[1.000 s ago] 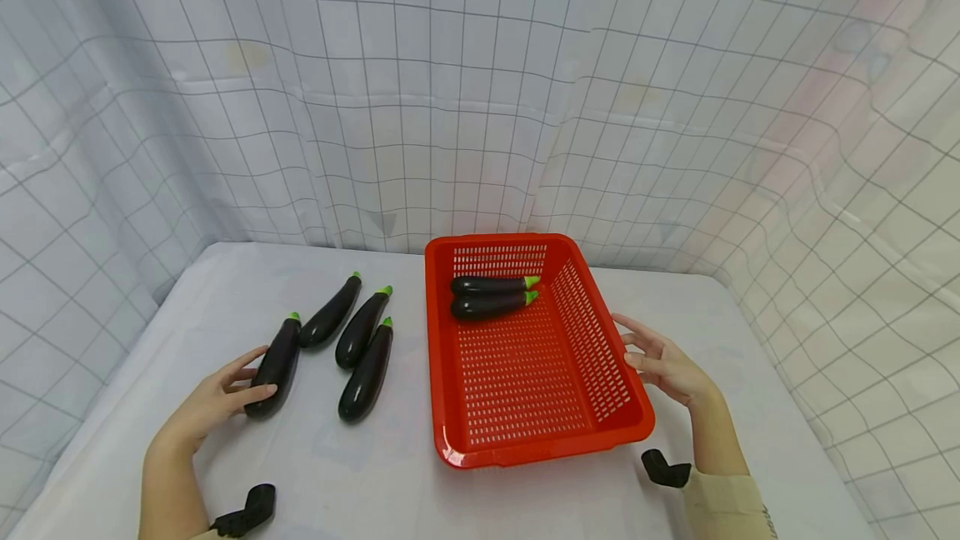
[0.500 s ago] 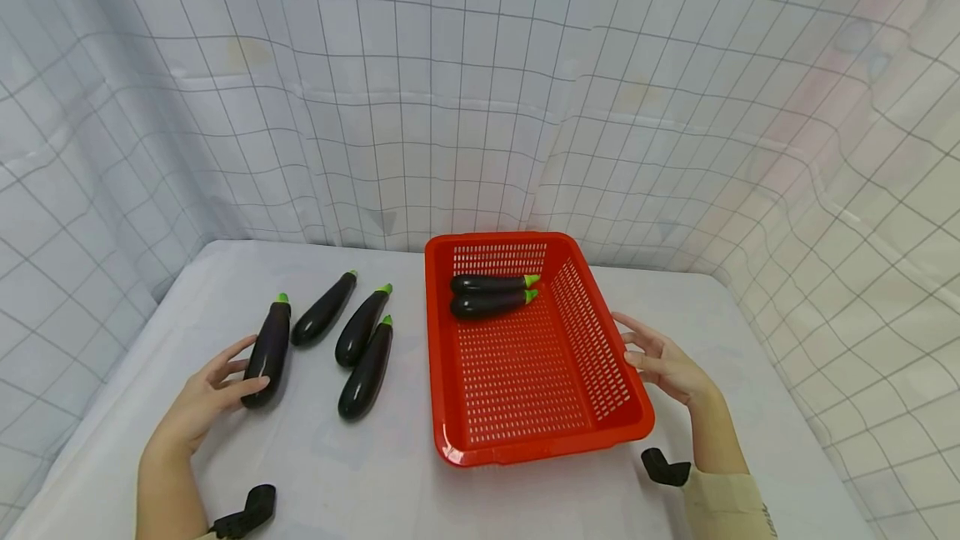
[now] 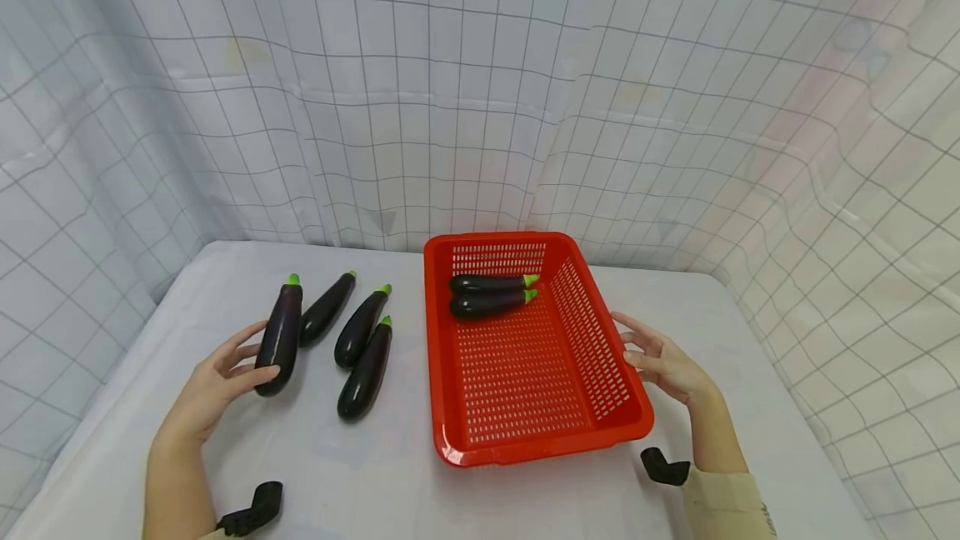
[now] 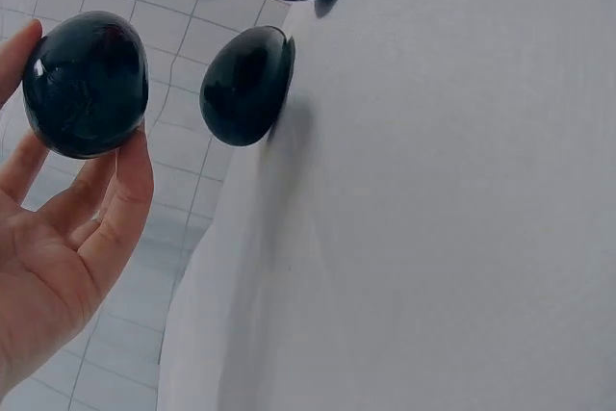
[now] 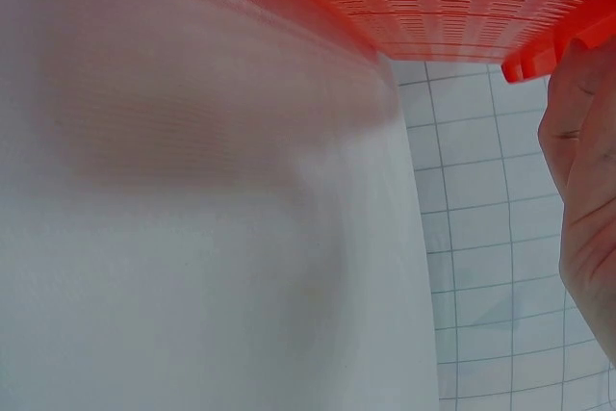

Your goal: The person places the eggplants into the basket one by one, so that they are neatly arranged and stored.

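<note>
My left hand (image 3: 225, 380) holds a dark purple eggplant (image 3: 281, 340) by its thick lower end, thumb on one side and fingers on the other. In the left wrist view this eggplant (image 4: 87, 86) shows end-on above the palm, apart from the cloth. Three more eggplants lie on the cloth to its right: one at the back (image 3: 327, 310), a middle eggplant (image 3: 362, 328), and a front eggplant (image 3: 365, 370). At the right rim of a red plastic basket (image 3: 442, 390) is my right hand (image 3: 667, 369), its fingers loosely extended and touching the rim's outside.
Two eggplants (image 3: 491, 293) lie side by side inside the basket, near its back wall. A white cloth (image 3: 360, 473) covers the table. Grid-patterned curtains (image 3: 480, 123) stand behind it and at both sides. Black wrist mounts (image 3: 255, 508) sit on both forearms.
My left hand has raised its eggplant and moved it away from me, lastly a little rightward. The back eggplant shifted slightly left earlier. My right hand and the basket stay put.
</note>
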A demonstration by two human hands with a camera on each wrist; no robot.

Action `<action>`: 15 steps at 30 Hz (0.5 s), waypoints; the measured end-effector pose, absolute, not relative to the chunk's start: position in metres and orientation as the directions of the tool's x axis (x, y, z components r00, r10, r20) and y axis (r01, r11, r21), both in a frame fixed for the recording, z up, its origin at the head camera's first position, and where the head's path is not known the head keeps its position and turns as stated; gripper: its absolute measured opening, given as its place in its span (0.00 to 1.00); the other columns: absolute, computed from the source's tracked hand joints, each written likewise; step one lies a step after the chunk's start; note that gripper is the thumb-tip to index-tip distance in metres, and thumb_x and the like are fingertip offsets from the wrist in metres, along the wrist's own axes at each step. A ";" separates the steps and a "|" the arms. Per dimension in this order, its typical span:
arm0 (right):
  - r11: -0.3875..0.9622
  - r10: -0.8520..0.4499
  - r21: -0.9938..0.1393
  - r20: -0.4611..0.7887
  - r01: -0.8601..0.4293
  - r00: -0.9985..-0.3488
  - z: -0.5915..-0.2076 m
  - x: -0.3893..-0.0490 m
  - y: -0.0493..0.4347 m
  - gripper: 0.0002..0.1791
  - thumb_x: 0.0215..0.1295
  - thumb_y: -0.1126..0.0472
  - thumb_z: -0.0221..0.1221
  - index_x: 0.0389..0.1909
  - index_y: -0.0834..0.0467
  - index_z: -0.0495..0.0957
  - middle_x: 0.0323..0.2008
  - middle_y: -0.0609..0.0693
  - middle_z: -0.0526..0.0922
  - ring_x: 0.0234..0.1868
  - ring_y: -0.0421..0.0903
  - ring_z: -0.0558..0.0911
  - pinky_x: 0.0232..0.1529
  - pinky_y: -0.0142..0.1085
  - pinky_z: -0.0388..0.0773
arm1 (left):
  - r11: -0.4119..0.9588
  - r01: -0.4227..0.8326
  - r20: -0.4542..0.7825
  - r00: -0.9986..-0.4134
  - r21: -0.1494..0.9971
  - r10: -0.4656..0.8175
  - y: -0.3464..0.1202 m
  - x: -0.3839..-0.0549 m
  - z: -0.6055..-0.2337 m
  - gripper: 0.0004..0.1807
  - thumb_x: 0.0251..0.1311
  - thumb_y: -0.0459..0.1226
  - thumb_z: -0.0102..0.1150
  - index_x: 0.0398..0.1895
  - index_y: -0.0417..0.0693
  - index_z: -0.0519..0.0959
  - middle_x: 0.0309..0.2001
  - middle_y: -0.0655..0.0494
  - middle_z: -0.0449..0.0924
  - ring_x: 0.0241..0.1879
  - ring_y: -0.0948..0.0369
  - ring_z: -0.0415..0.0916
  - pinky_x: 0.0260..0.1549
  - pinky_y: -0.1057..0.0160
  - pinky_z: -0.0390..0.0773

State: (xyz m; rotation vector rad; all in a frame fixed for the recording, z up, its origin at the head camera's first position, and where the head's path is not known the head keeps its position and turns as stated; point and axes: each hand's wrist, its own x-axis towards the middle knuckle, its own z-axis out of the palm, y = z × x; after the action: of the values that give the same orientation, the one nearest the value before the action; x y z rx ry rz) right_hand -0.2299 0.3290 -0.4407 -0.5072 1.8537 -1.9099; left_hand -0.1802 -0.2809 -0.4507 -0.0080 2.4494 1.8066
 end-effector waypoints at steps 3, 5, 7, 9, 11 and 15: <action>-0.022 -0.542 -0.998 -0.032 0.052 -0.839 -0.441 -0.230 0.329 0.33 0.66 0.74 0.44 0.70 0.58 0.47 0.49 0.55 0.72 0.43 0.47 0.80 0.38 0.42 0.79 | 0.315 -0.058 -0.080 -0.995 0.947 0.059 -0.274 -0.183 -0.445 0.39 0.59 0.40 0.58 0.70 0.65 0.52 0.57 0.52 0.61 0.43 0.75 0.69 0.38 0.74 0.68; -0.027 -0.547 -0.998 -0.027 0.050 -0.837 -0.441 -0.231 0.330 0.33 0.66 0.74 0.44 0.70 0.58 0.47 0.49 0.55 0.72 0.43 0.47 0.80 0.38 0.42 0.79 | 0.323 -0.050 -0.076 -0.995 0.945 0.066 -0.270 -0.185 -0.443 0.39 0.58 0.40 0.59 0.70 0.65 0.52 0.59 0.49 0.60 0.44 0.74 0.69 0.39 0.73 0.67; -0.033 -0.551 -0.998 -0.023 0.050 -0.834 -0.441 -0.231 0.329 0.33 0.66 0.74 0.44 0.70 0.58 0.47 0.49 0.55 0.72 0.43 0.47 0.80 0.38 0.42 0.79 | 0.327 -0.039 -0.067 -0.995 0.944 0.073 -0.266 -0.188 -0.440 0.39 0.58 0.40 0.59 0.70 0.65 0.52 0.59 0.49 0.60 0.44 0.74 0.70 0.41 0.70 0.66; -0.037 -0.554 -0.998 -0.020 0.048 -0.832 -0.441 -0.231 0.329 0.33 0.66 0.74 0.44 0.70 0.58 0.47 0.49 0.55 0.72 0.43 0.47 0.80 0.38 0.42 0.79 | 0.323 -0.029 -0.058 -0.995 0.946 0.081 -0.261 -0.191 -0.438 0.39 0.58 0.40 0.59 0.70 0.65 0.52 0.59 0.49 0.60 0.44 0.73 0.70 0.44 0.64 0.65; -0.039 -0.558 -0.998 -0.015 0.044 -0.830 -0.442 -0.231 0.330 0.32 0.67 0.74 0.43 0.70 0.58 0.47 0.49 0.55 0.72 0.44 0.47 0.80 0.38 0.42 0.79 | 0.317 -0.020 -0.051 -0.995 0.948 0.088 -0.257 -0.194 -0.435 0.39 0.58 0.40 0.60 0.70 0.66 0.52 0.60 0.47 0.59 0.44 0.73 0.70 0.47 0.57 0.63; -0.036 -0.558 -0.999 -0.014 0.041 -0.829 -0.443 -0.232 0.330 0.32 0.67 0.74 0.43 0.70 0.58 0.47 0.48 0.54 0.73 0.44 0.47 0.80 0.38 0.42 0.79 | 0.295 -0.009 -0.042 -0.994 0.956 0.105 -0.247 -0.200 -0.427 0.40 0.57 0.40 0.61 0.70 0.65 0.52 0.63 0.41 0.56 0.44 0.72 0.70 0.50 0.47 0.61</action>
State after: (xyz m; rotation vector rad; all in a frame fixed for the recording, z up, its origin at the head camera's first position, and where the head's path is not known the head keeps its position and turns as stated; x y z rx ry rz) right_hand -0.2316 0.3300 -0.4425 -0.5432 1.8278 -1.9190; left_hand -0.2004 -0.2466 -0.4275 0.0916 2.4485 1.8081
